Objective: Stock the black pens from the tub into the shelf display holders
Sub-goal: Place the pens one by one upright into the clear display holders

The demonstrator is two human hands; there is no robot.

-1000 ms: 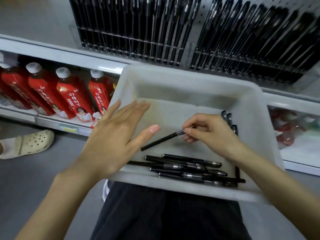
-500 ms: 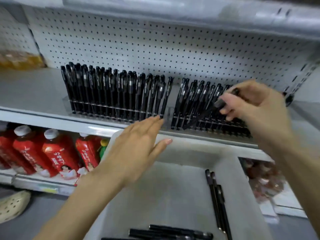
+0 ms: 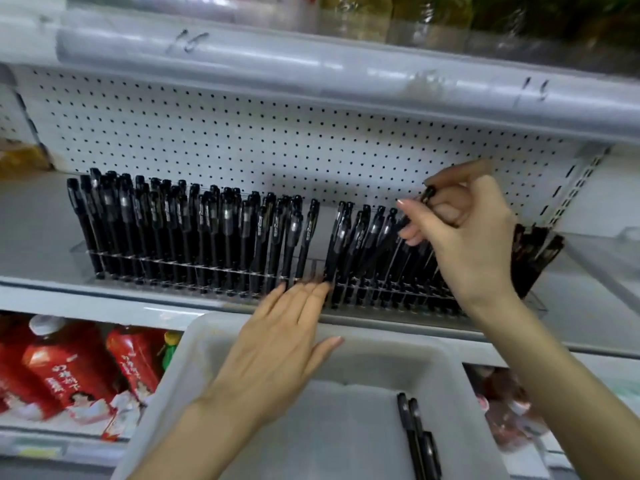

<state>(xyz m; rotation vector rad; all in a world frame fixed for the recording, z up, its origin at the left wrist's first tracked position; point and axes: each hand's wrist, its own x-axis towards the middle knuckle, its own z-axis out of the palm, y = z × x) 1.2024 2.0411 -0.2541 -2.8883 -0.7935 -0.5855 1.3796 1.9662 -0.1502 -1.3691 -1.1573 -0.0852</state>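
One black pen (image 3: 427, 195) was pinched by the right hand (image 3: 464, 233) over the right display holder (image 3: 377, 293) | left hand (image 3: 284, 344) flat, fingers (image 3: 277, 301) straight (holding nothing) | step: inserting | next, likely: lower it into a free slot | tub (image 3: 446, 358) held more pens (image 3: 414, 434).

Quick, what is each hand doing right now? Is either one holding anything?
The left hand is open, fingers straight, holding nothing.
The right hand is closed on a black pen, pinching it.
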